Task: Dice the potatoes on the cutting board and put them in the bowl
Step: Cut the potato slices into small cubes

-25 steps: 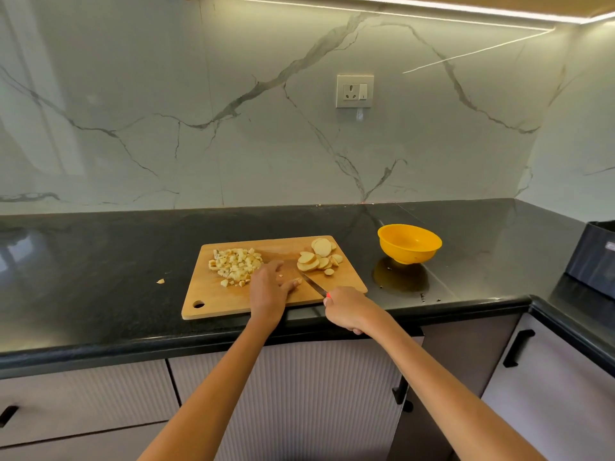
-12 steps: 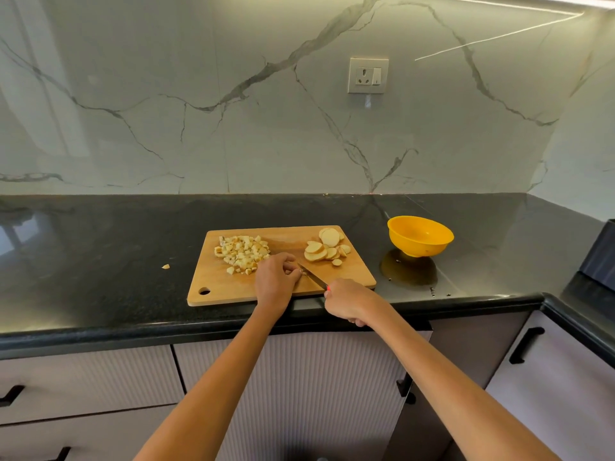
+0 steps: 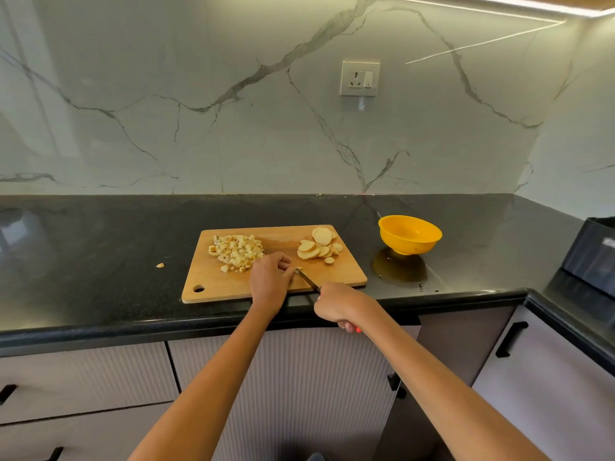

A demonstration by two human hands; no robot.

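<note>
Hardly anything has shifted since a moment ago: both hands stay at the near edge of the cutting board (image 3: 213, 284), the blade perhaps a touch further in. Nearest, the right hand (image 3: 337, 306) has its grip wrapped round the handle of the knife (image 3: 307, 280), the blade angled up and left. Just beyond, the left hand (image 3: 269, 282) curls its fingers down over a small potato piece (image 3: 298, 269). Farther back lie the diced potato (image 3: 238, 251) on the left and the potato slices (image 3: 319, 247) on the right. Right of the board, on the black bench (image 3: 100, 247), stands the yellow bowl (image 3: 410, 234).
</note>
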